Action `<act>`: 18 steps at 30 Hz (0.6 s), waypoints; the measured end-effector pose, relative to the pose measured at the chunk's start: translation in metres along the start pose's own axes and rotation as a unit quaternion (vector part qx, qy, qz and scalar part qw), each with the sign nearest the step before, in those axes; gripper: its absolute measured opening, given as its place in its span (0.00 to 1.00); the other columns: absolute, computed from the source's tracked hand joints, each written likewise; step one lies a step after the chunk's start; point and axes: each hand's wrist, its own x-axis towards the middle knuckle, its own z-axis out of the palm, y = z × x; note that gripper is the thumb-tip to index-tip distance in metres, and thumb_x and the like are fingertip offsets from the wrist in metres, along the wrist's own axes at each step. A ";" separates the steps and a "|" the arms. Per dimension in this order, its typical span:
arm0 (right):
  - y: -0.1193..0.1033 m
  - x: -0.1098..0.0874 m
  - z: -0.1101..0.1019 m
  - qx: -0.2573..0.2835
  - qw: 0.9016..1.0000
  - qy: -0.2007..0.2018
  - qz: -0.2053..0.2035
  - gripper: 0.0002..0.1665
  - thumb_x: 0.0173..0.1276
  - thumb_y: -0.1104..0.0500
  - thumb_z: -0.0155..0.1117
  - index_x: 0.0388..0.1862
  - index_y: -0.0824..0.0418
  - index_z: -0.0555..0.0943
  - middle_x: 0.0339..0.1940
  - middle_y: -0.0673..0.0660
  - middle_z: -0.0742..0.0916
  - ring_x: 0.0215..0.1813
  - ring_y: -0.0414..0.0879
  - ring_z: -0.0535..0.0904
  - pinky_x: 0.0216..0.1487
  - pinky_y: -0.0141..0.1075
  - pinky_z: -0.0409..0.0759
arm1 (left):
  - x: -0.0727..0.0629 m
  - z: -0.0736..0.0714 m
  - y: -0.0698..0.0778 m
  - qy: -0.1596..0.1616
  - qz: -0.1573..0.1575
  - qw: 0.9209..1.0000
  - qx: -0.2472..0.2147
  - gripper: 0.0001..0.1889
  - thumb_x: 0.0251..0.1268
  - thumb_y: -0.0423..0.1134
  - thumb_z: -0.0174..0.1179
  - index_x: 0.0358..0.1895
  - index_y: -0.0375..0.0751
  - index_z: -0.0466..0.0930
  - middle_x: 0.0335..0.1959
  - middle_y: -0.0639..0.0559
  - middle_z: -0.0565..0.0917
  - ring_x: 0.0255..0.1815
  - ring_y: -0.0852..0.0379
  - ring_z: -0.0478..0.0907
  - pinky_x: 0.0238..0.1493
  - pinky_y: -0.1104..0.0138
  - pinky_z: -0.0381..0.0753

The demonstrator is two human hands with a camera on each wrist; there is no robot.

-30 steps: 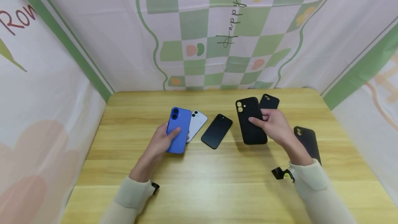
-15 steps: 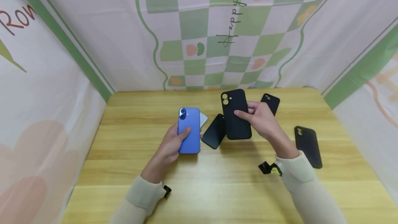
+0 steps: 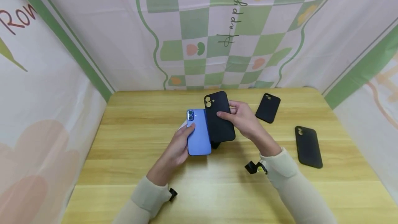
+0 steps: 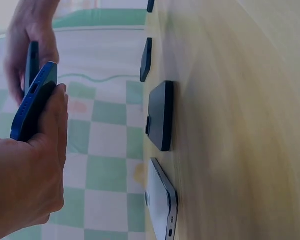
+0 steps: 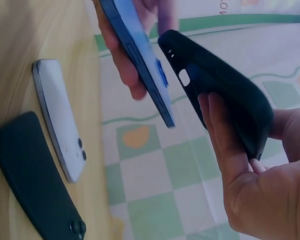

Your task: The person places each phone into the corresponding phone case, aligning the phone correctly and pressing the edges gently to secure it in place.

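My left hand (image 3: 179, 145) grips a blue phone (image 3: 199, 137) by its left side, thumb across the back, camera end away from me. A black phone case (image 3: 220, 123) is pinched in my right hand (image 3: 245, 120), thumb on its outer back, fingers behind it. In the head view the case overlaps the phone's right edge. The right wrist view shows the case's hollow inner side (image 5: 225, 85) turned toward the phone (image 5: 140, 65), with a gap between them. Both are held up off the table, as the left wrist view shows.
Below the hands lie a white phone (image 4: 161, 202) and a black phone (image 4: 161, 115), mostly hidden in the head view. Two more black phone cases, one at the back right (image 3: 268, 108) and one nearer the right edge (image 3: 309, 147), lie on the wooden table (image 3: 124, 168). Printed cloth (image 3: 199, 27) hangs behind.
The right hand has carried the black case leftward, and the left hand has moved the blue phone rightward, so the two now overlap in the head view. Both grips stay the same.
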 end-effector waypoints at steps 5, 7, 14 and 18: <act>-0.002 0.002 0.010 0.038 0.999 -0.014 0.003 0.22 0.76 0.63 0.68 0.63 0.72 0.80 0.23 0.55 0.89 0.23 0.37 0.82 0.36 0.29 0.85 | -0.002 0.007 0.000 0.001 0.002 1.000 -0.004 0.31 0.90 0.57 0.34 0.85 0.46 0.53 0.78 0.37 0.67 0.77 0.42 0.67 0.79 0.44 0.64; -0.003 0.003 0.014 0.063 0.998 -0.022 0.009 0.24 0.76 0.65 0.67 0.66 0.74 0.77 0.34 0.62 0.93 0.31 0.41 0.89 0.38 0.32 0.89 | -0.003 0.008 -0.001 -0.005 0.003 1.000 -0.004 0.32 0.89 0.59 0.32 0.86 0.51 0.52 0.80 0.39 0.65 0.79 0.41 0.64 0.80 0.44 0.63; -0.005 0.005 0.029 0.111 0.992 -0.038 0.036 0.28 0.76 0.66 0.66 0.71 0.76 0.73 0.42 0.69 0.92 0.38 0.50 0.92 0.40 0.41 0.91 | -0.001 0.012 -0.004 -0.026 0.013 0.999 -0.016 0.32 0.90 0.59 0.29 0.87 0.52 0.47 0.85 0.42 0.59 0.84 0.41 0.57 0.83 0.44 0.58; -0.005 0.005 0.035 0.127 0.990 -0.042 0.034 0.26 0.76 0.67 0.66 0.68 0.78 0.75 0.41 0.69 0.92 0.39 0.50 0.92 0.41 0.40 0.91 | 0.001 0.013 -0.005 -0.033 0.019 0.999 -0.022 0.33 0.90 0.58 0.29 0.87 0.48 0.46 0.85 0.39 0.58 0.84 0.40 0.56 0.82 0.44 0.59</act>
